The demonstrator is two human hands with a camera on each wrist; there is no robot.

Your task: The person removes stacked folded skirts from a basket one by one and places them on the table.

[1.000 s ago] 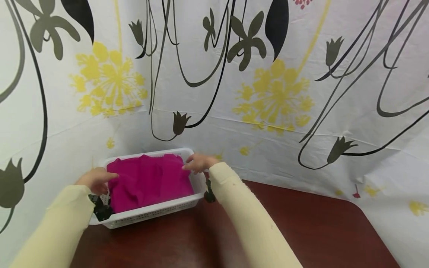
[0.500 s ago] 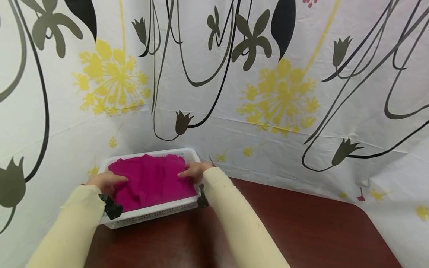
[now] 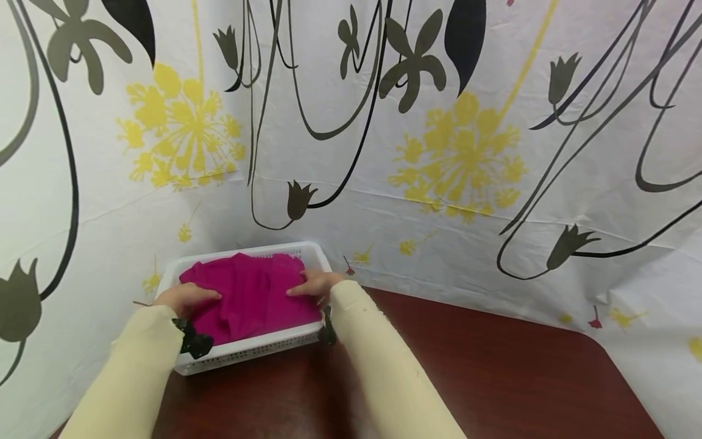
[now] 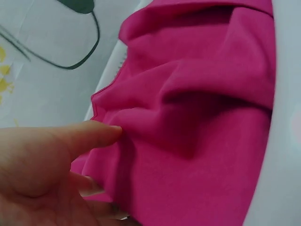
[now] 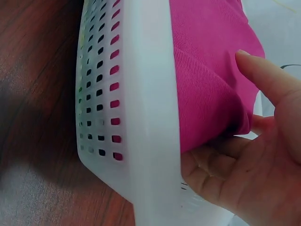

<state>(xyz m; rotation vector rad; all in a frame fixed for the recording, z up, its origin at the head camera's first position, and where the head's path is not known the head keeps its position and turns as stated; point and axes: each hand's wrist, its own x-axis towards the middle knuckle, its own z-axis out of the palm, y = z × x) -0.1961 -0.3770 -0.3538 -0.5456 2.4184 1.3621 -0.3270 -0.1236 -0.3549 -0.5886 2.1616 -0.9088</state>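
A folded magenta cloth [image 3: 252, 299] lies in creased layers inside a white plastic basket [image 3: 258, 349]. At its left end my left hand [image 3: 183, 297] has the thumb on top of the cloth and the other fingers tucked down at its edge, partly hidden. The left wrist view shows the thumb of that left hand [image 4: 42, 160] pressing beside a crease. My right hand [image 3: 318, 284] is at the opposite end, thumb over the cloth. In the right wrist view, fingers [image 5: 207, 172] of that hand curl in beneath the cloth's folded edge.
The basket, with perforated sides, stands on a dark red-brown table [image 3: 471, 366] close to the corner. White sheeting [image 3: 351, 152] printed with flowers and vines hangs behind and to the left. Black wrist cameras [image 3: 196, 341] sit close to the basket's front rim.
Both hands have come inward from the basket's ends onto the cloth, the left moving right and the right moving slightly left and down. The basket stays in place.
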